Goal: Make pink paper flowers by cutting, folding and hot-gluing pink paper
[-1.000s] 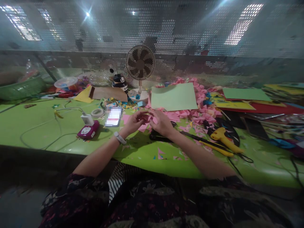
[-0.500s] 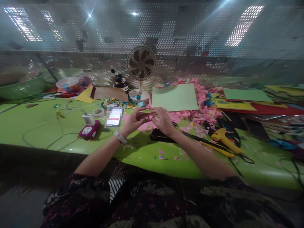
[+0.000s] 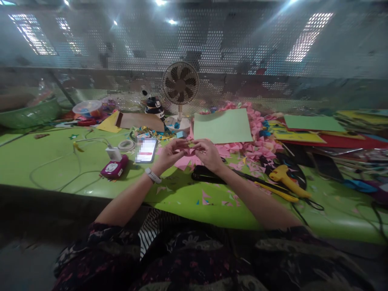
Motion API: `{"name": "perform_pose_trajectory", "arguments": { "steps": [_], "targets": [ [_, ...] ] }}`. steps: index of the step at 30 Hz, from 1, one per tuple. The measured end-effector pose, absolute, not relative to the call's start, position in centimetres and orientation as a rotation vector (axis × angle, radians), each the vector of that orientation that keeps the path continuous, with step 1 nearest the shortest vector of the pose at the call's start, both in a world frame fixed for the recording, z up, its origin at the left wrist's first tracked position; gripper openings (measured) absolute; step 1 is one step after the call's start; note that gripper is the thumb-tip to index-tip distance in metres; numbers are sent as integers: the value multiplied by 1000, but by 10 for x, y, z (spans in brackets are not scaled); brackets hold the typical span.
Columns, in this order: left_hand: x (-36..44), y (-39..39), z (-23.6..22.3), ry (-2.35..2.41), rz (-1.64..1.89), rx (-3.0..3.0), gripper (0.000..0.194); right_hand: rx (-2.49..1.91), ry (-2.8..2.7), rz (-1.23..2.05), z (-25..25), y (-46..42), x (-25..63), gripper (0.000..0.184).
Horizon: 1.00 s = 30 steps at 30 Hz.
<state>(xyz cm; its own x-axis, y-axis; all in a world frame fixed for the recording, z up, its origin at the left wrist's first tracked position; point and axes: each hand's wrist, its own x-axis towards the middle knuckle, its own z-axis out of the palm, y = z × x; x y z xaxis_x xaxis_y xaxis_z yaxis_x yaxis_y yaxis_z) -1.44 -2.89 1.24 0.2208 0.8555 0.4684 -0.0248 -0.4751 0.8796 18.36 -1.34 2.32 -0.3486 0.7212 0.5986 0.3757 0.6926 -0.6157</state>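
left hand (image 3: 170, 156) and right hand (image 3: 208, 155) face each other, fingertips near meeting, thumbs apart. fingers bent; can't tell if either pinches something, gap too small and dim. pink paper pieces (image 3: 183, 163) lie right below and between the hands.

change vs a second ago: thumbs sit slightly farther apart, hands otherwise over same spot, wrists about same place. surrounding items same, view tilted a bit. reads as small finger adjustment, work likely mid-step.

near side: green table (image 3: 182, 195) shows between forearms up to its front edge, pink scraps (image 3: 205, 197) scattered there. black tool (image 3: 201, 173) lies under the right wrist, tight for lowering that hand. yellow glue gun (image 3: 287, 180) farther right, outside the forearm.

left side: phone (image 3: 147, 150) just beside left hand, purple socket block (image 3: 113, 167) past it; green surface widest beyond that. sideways room looks better left than right.

farther: light green sheet (image 3: 222, 126) on pink pile (image 3: 260, 147), limits forward reach on right. fan (image 3: 181, 83) stands behind.
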Motion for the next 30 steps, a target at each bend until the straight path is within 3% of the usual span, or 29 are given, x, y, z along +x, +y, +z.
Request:
{"name": "perform_pose_trajectory", "arguments": {
  "steps": [6, 15, 24, 30],
  "targets": [
    [-14, -25, 11, 927, 1567, 2131, 9, -877, -1879, 581, 22, -13, 181, 9],
    [-14, -27, 5, 963, 1639, 2078, 15, -860, -1836, 771, 24, -15, 181, 10],
    [-10, -32, 6, 979, 1684, 2105, 14, -904, -2003, 292, 24, -18, 181, 14],
    [-4, -35, 7, 1019, 1744, 2046, 16, -895, -2008, 224, 25, -22, 178, 13]
  ]
}}
